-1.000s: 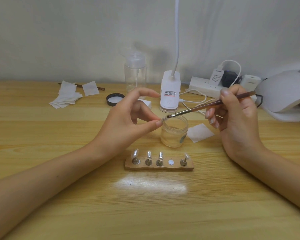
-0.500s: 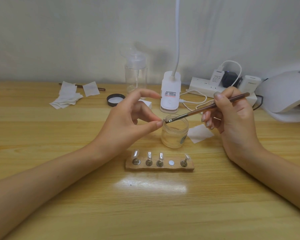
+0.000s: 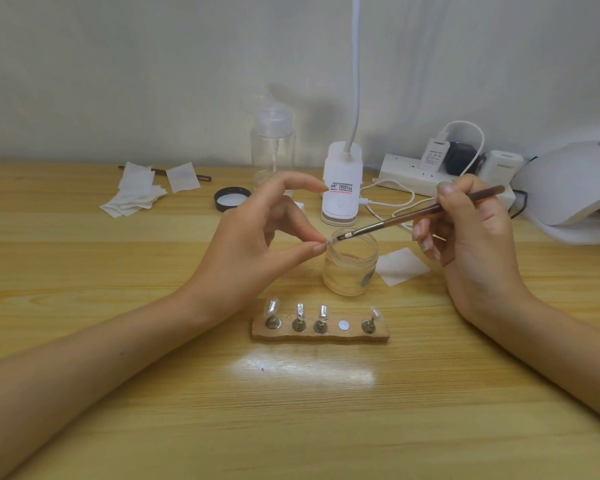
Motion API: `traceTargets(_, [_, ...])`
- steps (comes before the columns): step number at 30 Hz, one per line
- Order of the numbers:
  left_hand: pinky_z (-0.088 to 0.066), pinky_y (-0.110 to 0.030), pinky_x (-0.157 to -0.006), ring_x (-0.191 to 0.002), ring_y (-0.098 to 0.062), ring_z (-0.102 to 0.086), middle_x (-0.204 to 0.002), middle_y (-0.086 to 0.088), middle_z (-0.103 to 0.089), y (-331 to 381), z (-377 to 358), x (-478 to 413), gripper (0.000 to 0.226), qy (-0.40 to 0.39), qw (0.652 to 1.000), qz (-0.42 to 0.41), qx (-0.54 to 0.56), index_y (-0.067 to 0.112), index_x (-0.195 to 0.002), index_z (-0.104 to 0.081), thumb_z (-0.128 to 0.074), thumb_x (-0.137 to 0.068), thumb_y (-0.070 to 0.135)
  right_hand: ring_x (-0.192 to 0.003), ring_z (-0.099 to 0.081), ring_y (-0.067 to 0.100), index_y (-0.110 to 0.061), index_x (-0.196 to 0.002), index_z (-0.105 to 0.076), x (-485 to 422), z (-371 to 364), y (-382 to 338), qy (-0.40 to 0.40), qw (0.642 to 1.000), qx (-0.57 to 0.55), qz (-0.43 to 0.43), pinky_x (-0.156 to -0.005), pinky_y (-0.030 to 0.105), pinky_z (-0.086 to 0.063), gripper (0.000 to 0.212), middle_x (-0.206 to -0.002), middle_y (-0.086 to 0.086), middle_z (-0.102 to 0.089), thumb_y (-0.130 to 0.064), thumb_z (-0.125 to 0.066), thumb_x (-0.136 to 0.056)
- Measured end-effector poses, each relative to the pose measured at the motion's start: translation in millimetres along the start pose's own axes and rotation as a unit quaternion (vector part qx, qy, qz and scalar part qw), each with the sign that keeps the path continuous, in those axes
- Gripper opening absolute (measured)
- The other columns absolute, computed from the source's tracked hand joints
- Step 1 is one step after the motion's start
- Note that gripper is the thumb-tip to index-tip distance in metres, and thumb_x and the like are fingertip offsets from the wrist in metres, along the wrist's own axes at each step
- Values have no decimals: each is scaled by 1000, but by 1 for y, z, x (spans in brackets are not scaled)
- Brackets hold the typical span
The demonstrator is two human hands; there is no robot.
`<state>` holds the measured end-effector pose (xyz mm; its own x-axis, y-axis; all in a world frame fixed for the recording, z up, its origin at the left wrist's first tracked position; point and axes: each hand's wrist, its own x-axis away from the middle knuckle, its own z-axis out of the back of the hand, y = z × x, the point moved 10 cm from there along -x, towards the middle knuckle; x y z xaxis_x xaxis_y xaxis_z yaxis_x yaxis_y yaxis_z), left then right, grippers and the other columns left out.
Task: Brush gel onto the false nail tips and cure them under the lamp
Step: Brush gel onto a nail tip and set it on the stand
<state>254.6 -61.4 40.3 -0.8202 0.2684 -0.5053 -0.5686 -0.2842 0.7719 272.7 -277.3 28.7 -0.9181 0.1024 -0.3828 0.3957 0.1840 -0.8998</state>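
Brush (image 3: pixel 413 218) tip touches nail tip (image 3: pixel 330 241) over jar (image 3: pixel 351 265) rim.

The table (image 3: pixel 118 427) is honey-yellow wood with streaky grain. The brush (image 3: pixel 413 216) handle is reddish brown, the jar (image 3: pixel 350 271) clear, the lid (image 3: pixel 232 199) black, the curing lamp (image 3: pixel 568 188) white.

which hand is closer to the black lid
Left. The left hand is just in front and right of the black lid; the right hand is well off to its right, beyond the glass jar.

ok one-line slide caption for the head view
Left hand pinches a nail tip by the glass jar while the right hand brushes it with a brush.
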Motion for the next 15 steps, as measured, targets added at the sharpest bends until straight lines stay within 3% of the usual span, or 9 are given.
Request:
traceTargets(5, [-38, -23, -61, -81, -2, -67, -81, 9, -74, 2, 1, 1, 47, 4, 1000, -17, -11, 23, -124, -57, -79, -85, 8, -50, -54, 14, -24, -76, -51, 0, -10, 0, -40, 999, -22, 5, -44, 19, -39, 25, -59, 3, -63, -23, -51, -100])
traceTargets(10, [-38, -8, -69, -82, 0, -67, -81, 9, -75, 3, 1, 0, 48, 5, 999, -33, -26, 21, -123, -58, -80, -84, 6, -49, -52, 14, -22, -77, -46, -1, 0, 4, 0, 1000, -3, -13, -43, 20, -36, 27, -56, 3, -61, -20, -48, -103])
traceTargets(15, [-37, -7, -70, -84, -1, -68, -82, 10, -75, 5, 2, 0, 47, 8, 998, -44, -34, 21, -123, -59, -80, -84, 6, -49, -53, 12, -24, -75, -50, 0, -10, 2, -35, 999, -27, -6, -44, 19, -38, 26, -57, 2, -61, -24, -49, -101])
